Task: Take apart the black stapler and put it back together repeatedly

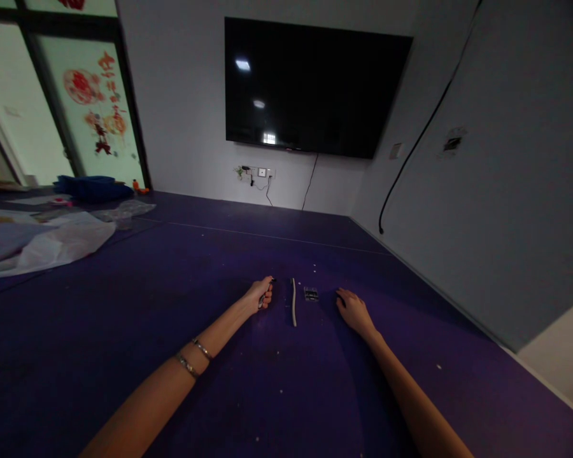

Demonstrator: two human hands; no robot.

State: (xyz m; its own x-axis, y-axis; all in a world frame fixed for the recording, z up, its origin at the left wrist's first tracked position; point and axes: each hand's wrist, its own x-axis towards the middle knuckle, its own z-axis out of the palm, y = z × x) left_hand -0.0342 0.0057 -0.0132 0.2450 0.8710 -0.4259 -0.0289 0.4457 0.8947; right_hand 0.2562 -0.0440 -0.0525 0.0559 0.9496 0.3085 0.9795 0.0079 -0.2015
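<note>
My left hand (262, 292) rests on the purple floor with its fingers closed around a small dark tool (266, 292), whose tip pokes out to the right. Just right of it lies a thin pale cable piece (294, 302), running away from me. A small grey metal part (311, 294) sits beside the cable. My right hand (352, 308) lies palm down on the floor right of that part, fingers slightly spread, holding nothing. Two bracelets circle my left wrist.
A large dark TV (310, 89) hangs on the far wall above wall sockets (260, 172). Crumpled plastic sheets (42, 245) and a blue bin (93, 188) lie far left. A grey wall (506, 191) runs along the right. Small white specks dot the floor (172, 286).
</note>
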